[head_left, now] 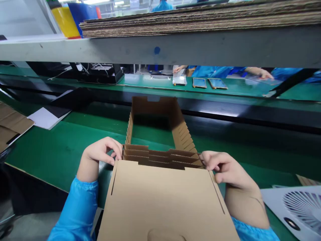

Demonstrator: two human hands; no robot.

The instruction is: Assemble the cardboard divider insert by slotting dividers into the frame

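Note:
A flat tan cardboard sheet [163, 197] with slits along both sides tilts up toward me in the foreground. My left hand [105, 150] pinches around its upper left corner, and my right hand [220, 167] grips the upper right corner. Just beyond the sheet's top edge stands a slotted cardboard frame [182, 130], open in the middle, with a row of notches on each side wall. Several upright cardboard dividers [160, 154] cross its near end, close to my fingers. Whether the sheet's slits meet the frame's slots cannot be made out.
A grey shelf beam [155, 52] crosses ahead, bearing stacked cardboard [200, 21]. A white fan [296, 207] sits at right on the green table [62, 144]. Behind, people in blue sleeves handle flat panels [199, 82]. Cardboard [12, 124] lies at far left.

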